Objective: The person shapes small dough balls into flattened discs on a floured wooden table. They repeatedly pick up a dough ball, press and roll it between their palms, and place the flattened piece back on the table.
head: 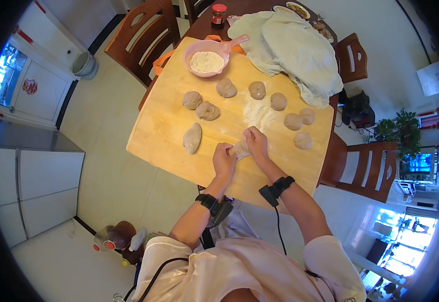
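Note:
Between my two hands is a flattened piece of dough (241,150), just above or on the wooden board (166,147). My left hand (223,156) pinches its left end, and my right hand (256,142) grips its right end; the fingers partly cover it. To the left lies an elongated, folded dough piece (192,138). Several round dough balls sit farther up, among them one at the left (192,100) and one at the right (303,140). Loose flour (257,112) is scattered on the board just beyond my right hand.
A pink ladle-like bowl (188,62) of flour (206,62) stands at the board's far left. A pale green cloth (298,49) covers the far right corner. Behind are a red-lidded jar (218,17) and plates of food (298,10). Wooden chairs (370,171) flank the table.

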The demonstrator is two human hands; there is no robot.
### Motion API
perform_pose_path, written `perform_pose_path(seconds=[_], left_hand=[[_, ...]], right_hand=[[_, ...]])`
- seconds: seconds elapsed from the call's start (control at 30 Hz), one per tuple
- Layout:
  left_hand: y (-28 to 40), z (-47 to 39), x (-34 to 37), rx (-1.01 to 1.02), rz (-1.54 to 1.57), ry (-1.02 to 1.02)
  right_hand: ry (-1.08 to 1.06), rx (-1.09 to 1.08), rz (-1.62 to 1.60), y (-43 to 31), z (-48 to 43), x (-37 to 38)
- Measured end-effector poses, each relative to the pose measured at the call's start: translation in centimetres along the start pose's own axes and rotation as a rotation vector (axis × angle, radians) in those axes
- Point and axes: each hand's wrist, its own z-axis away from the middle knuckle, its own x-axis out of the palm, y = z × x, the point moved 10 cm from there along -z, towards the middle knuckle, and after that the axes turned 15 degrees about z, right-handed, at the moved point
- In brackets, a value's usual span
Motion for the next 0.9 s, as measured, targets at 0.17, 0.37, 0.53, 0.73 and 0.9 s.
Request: perform_pose_path(seconds=[0.17, 0.37, 0.53, 0.73, 0.9], left_hand=[[0.1, -0.4, -0.1, -0.051, -0.120, -0.071], [4.6, 3.9, 0.5, 0.452, -0.235, -0.287], [2.8, 5.6, 3.5, 0.486, -0.417, -0.449], [1.9, 7.5, 3.4, 0.455, -0.349, -0.557], [3.8, 7.0, 1.3, 0.603, -0.357, -0.583]], right_hand=[[0.177, -0.170, 0.107, -3.1, 1.8, 2.4], [0.298, -0.340, 0.189, -4.4, -4.1, 3.5], [0.159, -0.201, 0.240, -3.7, -3.9, 3.3], [0.139, -0.054, 0.205, -2.2, 3.0, 0.9], [0.202, -0.148, 0.429, -2.7, -1.3, 2.8]])
